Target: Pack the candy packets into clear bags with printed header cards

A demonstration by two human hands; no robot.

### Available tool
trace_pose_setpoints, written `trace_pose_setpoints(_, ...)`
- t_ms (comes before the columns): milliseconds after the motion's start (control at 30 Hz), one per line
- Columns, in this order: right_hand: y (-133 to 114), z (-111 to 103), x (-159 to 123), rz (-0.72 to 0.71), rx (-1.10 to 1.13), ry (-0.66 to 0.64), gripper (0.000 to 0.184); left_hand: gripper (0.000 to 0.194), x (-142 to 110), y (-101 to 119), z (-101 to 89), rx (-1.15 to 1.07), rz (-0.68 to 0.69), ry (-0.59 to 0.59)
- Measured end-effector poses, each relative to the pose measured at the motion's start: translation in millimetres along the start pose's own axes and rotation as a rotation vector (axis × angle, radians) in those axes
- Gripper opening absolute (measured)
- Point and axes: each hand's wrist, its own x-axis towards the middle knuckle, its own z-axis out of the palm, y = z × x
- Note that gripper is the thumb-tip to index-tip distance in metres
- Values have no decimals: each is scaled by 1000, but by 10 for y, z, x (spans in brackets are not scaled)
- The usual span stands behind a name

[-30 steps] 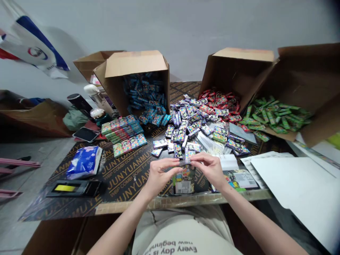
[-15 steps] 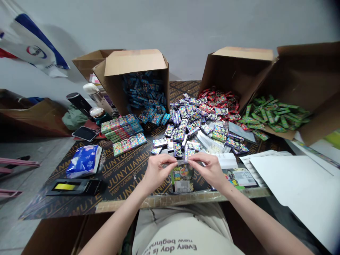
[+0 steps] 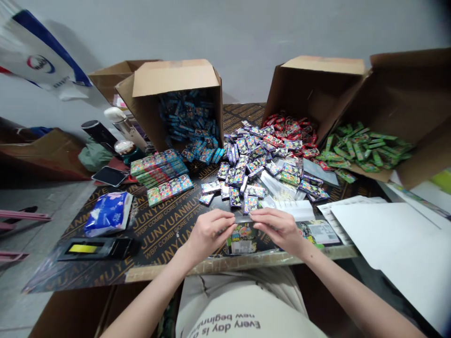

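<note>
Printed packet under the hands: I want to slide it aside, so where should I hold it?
Pinch the printed packet by its near edge, coming from the person's side. It lies flat on the black printed board, and that edge shows uncovered near the board's front, while the left hand and right hand cover its upper part.

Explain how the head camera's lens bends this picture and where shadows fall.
Head view: wide-angle distortion splays the cardboard boxes outward; the top right corner darkens; the banner throws a soft shadow on the wall; the left hand and right hand pinching plastic film show little blur.
</note>
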Motion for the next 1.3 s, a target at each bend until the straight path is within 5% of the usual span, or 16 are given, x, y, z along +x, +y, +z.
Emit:
trace_pose_setpoints(167,67,31,-147,-116,-93,86,31,19,-111,27,77,102,92,-40)
trace_pose_setpoints(267,114,146,-273,117,4,105,43,14,-129,0,63,45,7,53)
trace_pose_setpoints(367,223,419,-481,420,177,9,65,8,-194,-123,-10,-26,-176,179)
trace_pose_setpoints(467,325,720,-576,512,242,-179,45,6,-334,-303,-98,-85,-444,360)
trace_pose_setpoints(567,390,817,-389,472,128,-62,35,20,-575,-477,-180,-153,-736,607)
trace_pose_setpoints(667,529,689,-67,377,-140,46,54,34,-911,-609,-259,-162,-974,733)
trace_pose_setpoints(767,775,537,115,337,-382,-86,93,41,-1194,-673,-299,141,-1059,608)
trace_pose_setpoints(833,916,494,134,363,-388,-171,98,41,-1250,-670,-273,343,-979,517)
trace_pose_setpoints(900,968,480,117,408,-273,-142,91,38,-1167,-634,-196,302,-881,458)
trace_pose_setpoints(1033,771,405,92,438,312,-107,86,37,-708,-487,51,-258,-916,293)
trace_pose_setpoints(1167,473,279,85,478,961,-355,89,36,-296,-275,328,-927,-1023,-76)
trace_pose_setpoints(1233,404,233,87,494,1099,-487,93,33,-206,-196,451,-1187,-1041,-266)
trace_pose_setpoints(1300,396,202,89,514,1066,-477,88,28,-173,-167,545,-1328,-1080,-305)
